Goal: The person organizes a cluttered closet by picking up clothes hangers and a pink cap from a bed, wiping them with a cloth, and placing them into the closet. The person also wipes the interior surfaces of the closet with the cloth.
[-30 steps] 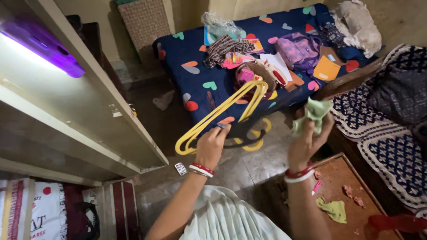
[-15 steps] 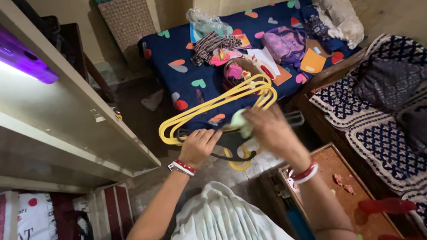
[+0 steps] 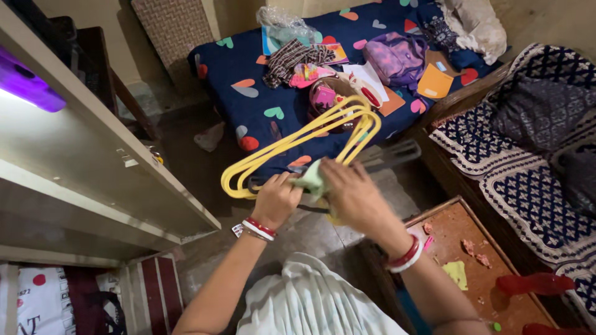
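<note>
Left hand (image 3: 275, 200) shut tight round the low end of a bunch of yellow hangers (image 3: 298, 139), with a dark hanger (image 3: 379, 158) in the same grip, so the whole bunch stays up in the air and holds steady. Right hand (image 3: 351, 195) closed on a pale green cloth (image 3: 310, 180), pressed against the hangers just beside the left hand, likely so the cloth can rub along the yellow bars. Both hands close together, almost touching, out in front of the body over the grey floor (image 3: 298, 232). Hangers tilted, low by the left hand and high toward the bed (image 3: 261, 118), hook ends near the front edge of the blue cover with coloured hearts. On that bed, well apart from the hands: a purple bag (image 3: 397, 59), a striped cloth (image 3: 292, 59), an orange card (image 3: 434, 84), a clear plastic bag (image 3: 282, 28) by the far edge. Off to the left, an open cupboard door (image 3: 93, 149) with a purple light (image 3: 25, 84) on top. Down at the right, a wooden tray (image 3: 490, 273) by the edge of a patterned mat (image 3: 515, 180), with a second small green cloth (image 3: 456, 273) lying flat inside and bits of red scrap near its far corner. Red and white bangles (image 3: 257, 228) on both wrists.
</note>
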